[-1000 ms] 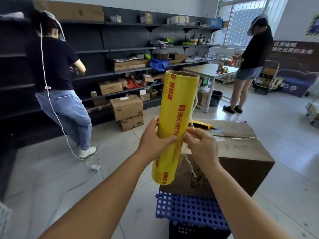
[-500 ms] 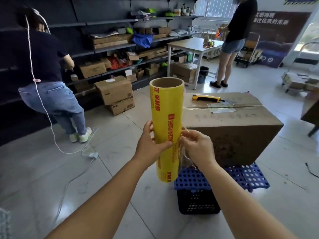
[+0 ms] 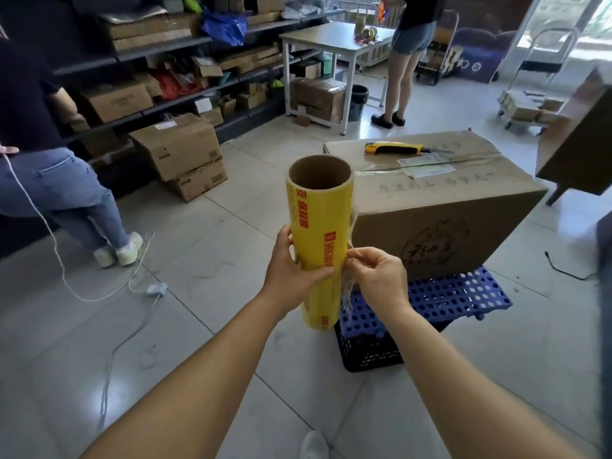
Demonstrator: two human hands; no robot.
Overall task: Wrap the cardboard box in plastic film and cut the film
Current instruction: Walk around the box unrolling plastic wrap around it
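From the head view, you held the roll of plastic film (image 3: 320,240) upright in front of the cardboard box (image 3: 440,207), just off its near left corner. The roll was a yellow cylinder printed with red lettering, glossy on its wrap, with a brown cardboard core open at the top. Your left hand (image 3: 293,270) was wrapped round its lower middle, thumb across the front. Your right hand (image 3: 377,276) pinched the loose film edge (image 3: 347,286) at the roll's right side, where it hung in a crumpled, stringy, clear strand.

The box was a broad brown carton, matt, sealed along its top seam with clear tape, carrying a paper label and handwritten marks on top and a dark printed emblem on its near face. It sat on a blue perforated plastic crate (image 3: 457,293), which overhung a darker crate below. A yellow and black utility knife (image 3: 397,148) lay on the box's top, toward its far edge.

Left of the box, the pale tiled floor (image 3: 212,260) lay open up to stacked cartons (image 3: 185,154) by the dark shelves, with a white cable (image 3: 139,283) trailing across it. A person in jeans (image 3: 56,190) stood well left of the box; another stood beyond it by a white table (image 3: 331,38). Right of the box, another brown carton's corner (image 3: 576,140) came close to its far right edge.
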